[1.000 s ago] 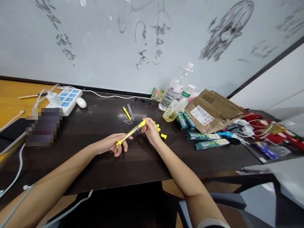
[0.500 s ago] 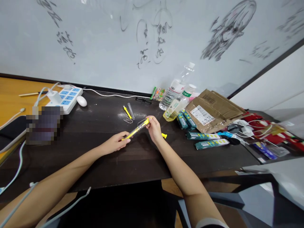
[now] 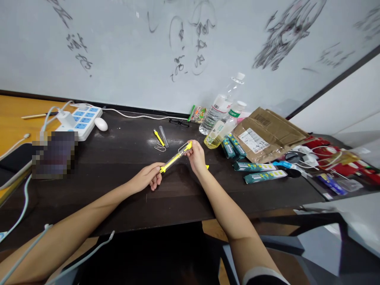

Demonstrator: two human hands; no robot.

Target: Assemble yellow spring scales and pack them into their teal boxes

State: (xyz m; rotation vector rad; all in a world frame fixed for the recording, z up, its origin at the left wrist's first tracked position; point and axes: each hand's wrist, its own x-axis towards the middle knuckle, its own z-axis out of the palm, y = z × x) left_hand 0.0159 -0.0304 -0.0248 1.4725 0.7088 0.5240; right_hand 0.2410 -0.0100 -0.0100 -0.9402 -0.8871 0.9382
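Observation:
A slim clear tube with a yellow rod inside, yellow ends and a bent wire at its upper side (image 3: 175, 157) is held slantwise above the dark table. My right hand (image 3: 197, 155) is closed on its upper right end. At the lower left yellow end, my left hand (image 3: 147, 176) pinches with thumb and fingertips. Behind them lie a short yellow stick-like part (image 3: 158, 137), a loose clear tube (image 3: 164, 137) and a bent wire piece (image 3: 160, 147). Another yellow piece (image 3: 207, 166) is mostly hidden behind my right wrist.
To the right stand two plastic bottles (image 3: 218, 126), with teal boxes (image 3: 265, 176) and a brown parcel (image 3: 261, 136) beyond. A power strip (image 3: 89, 118), a white mouse-like object (image 3: 101, 124) and phones are at left. Cables (image 3: 25, 194) hang near my left arm.
The tube has risen slightly and shifted right with my right hand. My left fingers have moved to its lower tip, leaving more of the tube uncovered. The camera view has shifted a little.

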